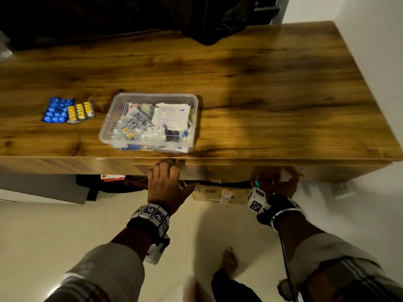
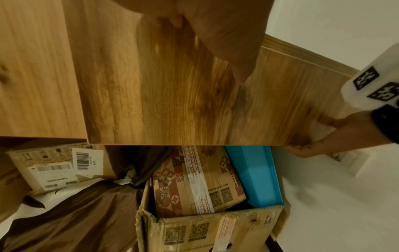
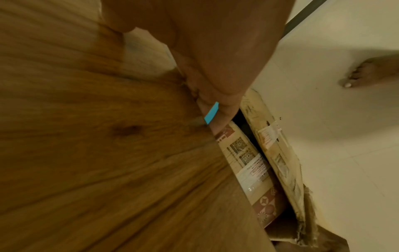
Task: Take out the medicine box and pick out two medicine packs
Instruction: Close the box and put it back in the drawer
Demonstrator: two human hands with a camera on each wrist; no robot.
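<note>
The clear plastic medicine box [image 1: 104, 131] stands open on the wooden desk [image 1: 283, 94], full of blister strips and paper leaflets. Left of it lie a blue pill pack [image 1: 56, 110] and a yellow pill pack [image 1: 80, 112], side by side. Both hands are below the desk edge on the drawer front [image 2: 172, 102]. My left hand [image 1: 165, 177] presses its fingers flat against the panel's upper part. My right hand [image 1: 281, 182] grips the panel's lower right corner [image 2: 319, 138], thumb on the face and fingers under the edge.
Under the desk sit cardboard cartons [image 2: 194, 179], a blue plastic tub [image 2: 257, 175] and brown cloth [image 2: 75, 213]. Dark fabric [image 1: 207, 25] hangs over the desk's far edge. A white wall bounds the right. My bare foot [image 1: 229, 260] stands on the pale floor.
</note>
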